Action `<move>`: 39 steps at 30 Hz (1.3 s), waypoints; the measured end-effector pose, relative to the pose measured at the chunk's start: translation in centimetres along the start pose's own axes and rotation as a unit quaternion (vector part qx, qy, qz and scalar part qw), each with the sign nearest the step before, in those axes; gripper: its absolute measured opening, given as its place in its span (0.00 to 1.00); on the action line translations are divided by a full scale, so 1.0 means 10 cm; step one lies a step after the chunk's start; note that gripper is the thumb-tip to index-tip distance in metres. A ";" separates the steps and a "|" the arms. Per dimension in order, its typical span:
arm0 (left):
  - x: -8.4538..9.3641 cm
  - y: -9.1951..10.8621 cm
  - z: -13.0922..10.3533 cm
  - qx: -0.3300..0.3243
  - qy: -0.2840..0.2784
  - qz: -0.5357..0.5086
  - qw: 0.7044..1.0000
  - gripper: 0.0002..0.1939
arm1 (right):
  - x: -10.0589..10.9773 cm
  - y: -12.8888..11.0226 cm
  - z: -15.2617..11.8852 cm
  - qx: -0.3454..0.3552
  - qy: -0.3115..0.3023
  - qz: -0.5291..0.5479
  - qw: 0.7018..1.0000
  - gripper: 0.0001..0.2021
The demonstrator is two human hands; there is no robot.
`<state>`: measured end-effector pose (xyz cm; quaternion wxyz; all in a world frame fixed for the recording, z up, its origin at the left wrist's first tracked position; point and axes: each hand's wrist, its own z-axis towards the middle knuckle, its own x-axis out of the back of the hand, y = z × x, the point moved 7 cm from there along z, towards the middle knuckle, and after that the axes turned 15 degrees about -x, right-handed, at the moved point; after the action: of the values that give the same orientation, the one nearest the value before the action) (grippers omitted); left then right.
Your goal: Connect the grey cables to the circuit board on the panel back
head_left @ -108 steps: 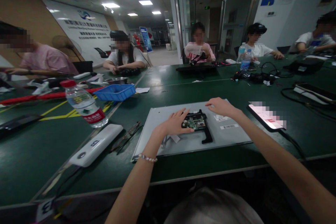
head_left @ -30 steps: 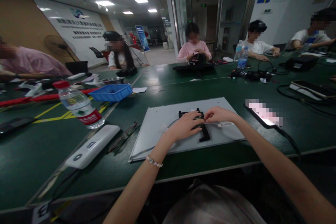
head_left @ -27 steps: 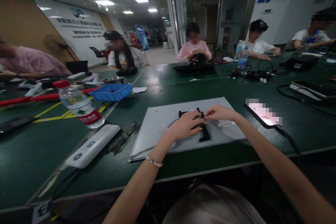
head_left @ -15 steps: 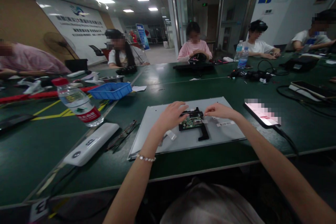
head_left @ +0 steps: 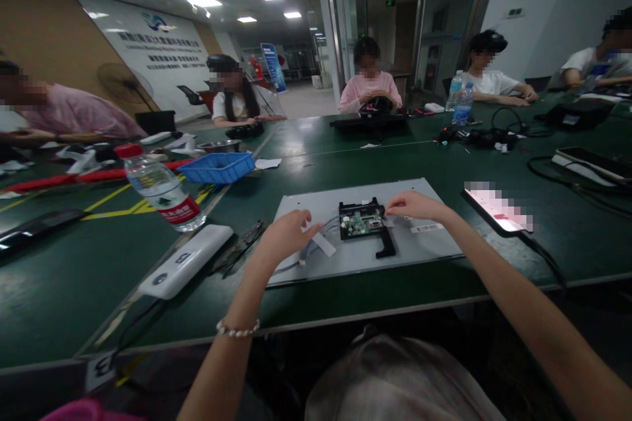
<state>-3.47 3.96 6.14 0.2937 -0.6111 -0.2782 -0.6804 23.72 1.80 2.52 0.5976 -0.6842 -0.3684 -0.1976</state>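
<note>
A flat grey panel [head_left: 316, 205] lies in front of me on the green table. On it sits a black bracket [head_left: 387, 247] around a green circuit board [head_left: 363, 224]. My left hand [head_left: 290, 235] hovers over the panel's left side, fingers bent and apart, with nothing visible in them. Close to its thumb are a white tag [head_left: 326, 245] and grey cables [head_left: 309, 251]. At the board's right edge, my right hand [head_left: 415, 204] has its fingertips pinched together. Whatever they may hold is too small to make out.
Left of the panel lie glasses [head_left: 241, 247], a white power bank [head_left: 190, 262] and a water bottle [head_left: 165, 191]. A blue tray [head_left: 217, 168] stands behind them. Right of the panel is a lit phone [head_left: 496, 210] on a cable. Several people sit around the table.
My left hand has moved left, away from the circuit board, leaving the board and the grey cables in view. My right hand stays pinched at the board's right edge.
</note>
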 end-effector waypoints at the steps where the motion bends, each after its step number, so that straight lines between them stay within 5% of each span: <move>1: -0.02 0.03 -0.02 -0.004 -0.005 -0.016 1.000 0.16 | 0.00 0.01 0.00 -0.004 0.000 -0.001 1.000 0.14; 12: 0.04 0.04 -0.15 0.057 0.058 -0.017 0.997 0.10 | -0.01 0.02 0.01 0.007 0.011 -0.025 1.000 0.16; 17: 0.28 0.38 -0.30 0.054 0.200 0.030 0.978 0.16 | 0.01 0.03 0.00 0.003 0.014 -0.025 1.000 0.15; 21: 0.14 0.66 -0.30 0.058 0.121 0.062 0.989 0.09 | 0.04 0.06 0.01 -0.009 0.017 -0.019 1.000 0.15; 27: -0.20 0.62 -0.27 0.111 0.010 0.094 0.989 0.08 | 0.12 0.14 0.04 -0.009 0.034 -0.018 0.999 0.16; 34: -0.21 0.60 -0.30 0.109 0.016 0.097 0.989 0.08 | 0.24 0.24 0.05 -0.026 0.088 -0.058 0.994 0.13; 39: -0.25 0.54 -0.34 0.095 0.063 0.075 0.991 0.10 | 0.17 0.22 0.04 -0.030 0.061 -0.040 0.997 0.11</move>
<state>-1.57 -1.99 3.43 0.4181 -0.5554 -0.2759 -0.6638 26.40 2.60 2.14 0.5897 -0.6731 -0.3524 -0.2737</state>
